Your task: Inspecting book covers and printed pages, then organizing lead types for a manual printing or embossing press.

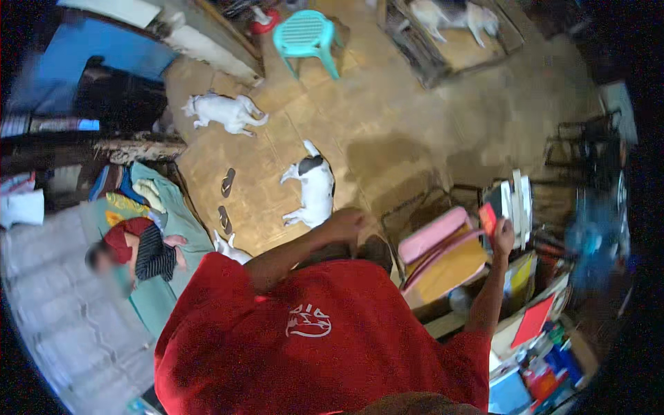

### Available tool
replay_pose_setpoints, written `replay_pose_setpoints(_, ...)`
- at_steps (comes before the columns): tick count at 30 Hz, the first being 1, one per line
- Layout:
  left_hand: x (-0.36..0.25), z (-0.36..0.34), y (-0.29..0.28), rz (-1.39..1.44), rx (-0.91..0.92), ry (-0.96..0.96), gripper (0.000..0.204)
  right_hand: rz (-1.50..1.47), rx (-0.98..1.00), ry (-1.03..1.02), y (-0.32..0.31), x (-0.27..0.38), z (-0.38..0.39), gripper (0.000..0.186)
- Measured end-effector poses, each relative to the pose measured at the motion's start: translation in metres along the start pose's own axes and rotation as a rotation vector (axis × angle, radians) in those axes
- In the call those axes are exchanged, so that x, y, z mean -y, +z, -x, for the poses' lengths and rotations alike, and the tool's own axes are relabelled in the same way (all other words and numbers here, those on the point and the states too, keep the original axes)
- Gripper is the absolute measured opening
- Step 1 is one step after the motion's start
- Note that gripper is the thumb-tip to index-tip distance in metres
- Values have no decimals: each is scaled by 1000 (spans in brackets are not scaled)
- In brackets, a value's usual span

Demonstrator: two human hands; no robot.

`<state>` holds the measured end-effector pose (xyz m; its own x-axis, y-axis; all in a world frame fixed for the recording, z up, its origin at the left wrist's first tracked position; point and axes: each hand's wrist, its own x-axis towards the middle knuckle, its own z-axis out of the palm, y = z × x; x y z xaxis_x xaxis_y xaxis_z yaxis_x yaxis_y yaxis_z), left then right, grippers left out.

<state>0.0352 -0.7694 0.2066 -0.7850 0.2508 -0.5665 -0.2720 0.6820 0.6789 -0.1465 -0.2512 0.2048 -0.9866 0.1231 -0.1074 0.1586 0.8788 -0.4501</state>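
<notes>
My right hand [503, 235] is closed on a small red booklet [490, 218] at the right, beside upright books and papers [520, 204]. Just left of it are a pink pouch [432, 232], a pink strap and a mustard-yellow folder or bag [449, 273]. My left hand [353, 225] hangs in front of my red shirt, over the dark area by my legs; its fingers are blurred, and I cannot make out whether they hold anything.
Several dogs [308, 187] lie on the floor and in a frame at the back. A person [149, 252] lies on a bed at the left. Sandals [227, 183], a teal stool [304, 38], a fan [591, 235] and cluttered boxes [553, 363] surround me.
</notes>
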Motion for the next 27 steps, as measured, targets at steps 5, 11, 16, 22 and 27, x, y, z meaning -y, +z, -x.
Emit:
replay_pose_setpoints(5,59,34,-49,30,157,-227,57,29,79,62,8,-21,-6,46)
replay_pose_setpoints(11,93,-6,-106,204,226,-297,58,532,300,71,-9,16,-6,45)
replay_pose_setpoints(16,106,-96,-215,356,74,-350,58,470,501,39,58,104,-111,46)
replay_pose_setpoints(22,112,-163,-333,488,-43,-387,58,275,597,-280,177,237,-326,47)
replay_pose_setpoints(27,135,-188,-415,557,-97,-396,58,-247,435,-493,268,526,-491,37)
